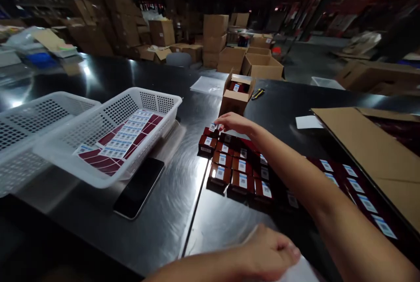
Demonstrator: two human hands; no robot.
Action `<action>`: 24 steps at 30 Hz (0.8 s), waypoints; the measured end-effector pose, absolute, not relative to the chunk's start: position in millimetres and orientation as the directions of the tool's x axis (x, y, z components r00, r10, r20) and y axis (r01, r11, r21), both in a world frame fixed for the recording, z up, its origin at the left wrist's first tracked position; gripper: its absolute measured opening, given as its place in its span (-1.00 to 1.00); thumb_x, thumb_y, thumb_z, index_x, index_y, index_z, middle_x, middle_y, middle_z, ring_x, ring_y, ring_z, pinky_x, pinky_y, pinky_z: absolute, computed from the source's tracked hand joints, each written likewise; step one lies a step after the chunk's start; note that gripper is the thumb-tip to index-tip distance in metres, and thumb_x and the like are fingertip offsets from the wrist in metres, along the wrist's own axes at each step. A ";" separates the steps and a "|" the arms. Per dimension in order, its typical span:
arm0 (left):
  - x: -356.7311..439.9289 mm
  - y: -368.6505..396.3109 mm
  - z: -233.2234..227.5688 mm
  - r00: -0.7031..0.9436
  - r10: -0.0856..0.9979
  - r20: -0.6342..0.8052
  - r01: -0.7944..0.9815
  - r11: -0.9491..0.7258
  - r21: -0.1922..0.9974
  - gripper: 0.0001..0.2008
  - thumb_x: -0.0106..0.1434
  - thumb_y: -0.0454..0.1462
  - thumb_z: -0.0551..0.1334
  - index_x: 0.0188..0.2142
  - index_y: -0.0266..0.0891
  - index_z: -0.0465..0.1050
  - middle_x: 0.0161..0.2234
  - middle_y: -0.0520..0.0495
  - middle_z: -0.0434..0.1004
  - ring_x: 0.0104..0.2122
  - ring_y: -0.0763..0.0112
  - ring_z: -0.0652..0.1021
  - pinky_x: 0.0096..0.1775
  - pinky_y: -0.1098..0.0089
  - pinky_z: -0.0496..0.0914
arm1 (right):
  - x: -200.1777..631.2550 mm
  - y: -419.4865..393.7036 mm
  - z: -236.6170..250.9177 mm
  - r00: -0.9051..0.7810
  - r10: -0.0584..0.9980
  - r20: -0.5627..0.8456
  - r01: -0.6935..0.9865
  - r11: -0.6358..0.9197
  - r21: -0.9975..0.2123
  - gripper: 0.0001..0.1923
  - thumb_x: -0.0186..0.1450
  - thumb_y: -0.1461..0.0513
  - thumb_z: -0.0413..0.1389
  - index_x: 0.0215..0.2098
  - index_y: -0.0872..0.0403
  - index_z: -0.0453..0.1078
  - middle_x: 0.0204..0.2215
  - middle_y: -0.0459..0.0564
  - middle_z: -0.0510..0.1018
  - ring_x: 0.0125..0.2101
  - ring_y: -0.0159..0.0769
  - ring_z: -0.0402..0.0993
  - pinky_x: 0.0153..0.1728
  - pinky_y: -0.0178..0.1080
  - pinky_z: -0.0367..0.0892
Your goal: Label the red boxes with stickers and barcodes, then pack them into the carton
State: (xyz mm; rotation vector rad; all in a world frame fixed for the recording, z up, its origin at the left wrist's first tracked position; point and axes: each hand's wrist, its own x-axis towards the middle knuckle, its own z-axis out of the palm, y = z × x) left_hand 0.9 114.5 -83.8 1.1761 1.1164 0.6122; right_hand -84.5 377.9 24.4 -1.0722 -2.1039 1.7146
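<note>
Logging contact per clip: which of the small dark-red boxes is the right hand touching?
The right hand touches the farthest small dark-red box, at the cluster's back-left corner by the open cardboard carton; the others lie nearer, untouched.
</note>
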 end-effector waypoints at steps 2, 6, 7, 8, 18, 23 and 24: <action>0.7 116.2 -82.7 0.380 0.842 -0.384 0.184 0.338 0.923 -0.70 0.27 -0.15 0.18 -0.47 -0.29 0.51 -0.66 0.15 0.02 -0.58 0.55 0.14 -0.50 0.44 0.05 | -93.3 384.1 17.0 -0.708 0.639 -0.302 0.413 0.027 -0.910 -0.87 0.12 0.33 0.25 -0.58 0.16 0.47 -0.65 -0.08 0.48 -0.60 -0.44 0.33 -0.56 -0.37 0.25; -0.4 120.0 -77.5 0.392 0.817 -0.422 0.222 0.362 0.906 -0.73 0.27 -0.19 0.17 -0.35 -0.28 0.60 -0.64 0.13 0.08 -0.54 0.52 0.19 -0.45 0.46 0.13 | -98.1 387.0 7.1 -0.707 0.621 -0.338 0.428 -0.003 -0.904 -0.84 0.10 0.37 0.23 -0.62 0.15 0.45 -0.66 -0.07 0.50 -0.61 -0.43 0.34 -0.58 -0.38 0.26; -0.7 120.4 -76.7 0.392 0.814 -0.428 0.232 0.363 0.903 -0.73 0.27 -0.19 0.17 -0.34 -0.28 0.61 -0.64 0.13 0.09 -0.54 0.52 0.19 -0.45 0.45 0.13 | -98.0 386.7 6.3 -0.705 0.622 -0.341 0.430 -0.007 -0.903 -0.83 0.10 0.37 0.23 -0.64 0.15 0.44 -0.68 -0.07 0.49 -0.61 -0.44 0.34 -0.59 -0.39 0.25; -0.9 120.6 -76.2 0.391 0.814 -0.430 0.238 0.361 0.901 -0.73 0.27 -0.18 0.17 -0.33 -0.27 0.62 -0.64 0.13 0.09 -0.55 0.51 0.19 -0.45 0.45 0.12 | -97.7 386.3 6.1 -0.702 0.624 -0.343 0.432 -0.009 -0.902 -0.81 0.11 0.37 0.23 -0.65 0.15 0.44 -0.69 -0.07 0.48 -0.61 -0.44 0.33 -0.59 -0.40 0.24; 0.3 117.9 -75.5 0.380 0.812 -0.442 0.237 0.377 0.895 -0.71 0.27 -0.19 0.17 -0.25 -0.25 0.65 -0.65 0.13 0.07 -0.55 0.50 0.19 -0.43 0.45 0.19 | -98.7 388.7 2.3 -0.687 0.649 -0.326 0.455 0.034 -0.890 -0.78 0.10 0.40 0.24 -0.68 0.17 0.42 -0.71 -0.11 0.40 -0.61 -0.48 0.30 -0.60 -0.42 0.18; 0.7 117.3 -76.8 0.386 0.805 -0.451 0.214 0.397 0.892 -0.72 0.25 -0.20 0.17 -0.24 -0.24 0.66 -0.65 0.12 0.12 -0.55 0.49 0.21 -0.41 0.45 0.24 | -99.2 389.7 1.4 -0.679 0.665 -0.311 0.487 0.091 -0.869 -0.79 0.06 0.32 0.31 -0.66 0.15 0.41 -0.69 -0.08 0.45 -0.57 -0.42 0.34 -0.57 -0.39 0.23; 0.8 117.2 -77.0 0.388 0.807 -0.445 0.206 0.394 0.896 -0.73 0.24 -0.20 0.18 -0.24 -0.23 0.66 -0.65 0.12 0.15 -0.54 0.48 0.22 -0.40 0.45 0.26 | -99.5 389.5 1.7 -0.677 0.668 -0.308 0.495 0.103 -0.863 -0.78 0.05 0.31 0.32 -0.66 0.15 0.40 -0.69 -0.08 0.45 -0.57 -0.42 0.34 -0.57 -0.39 0.22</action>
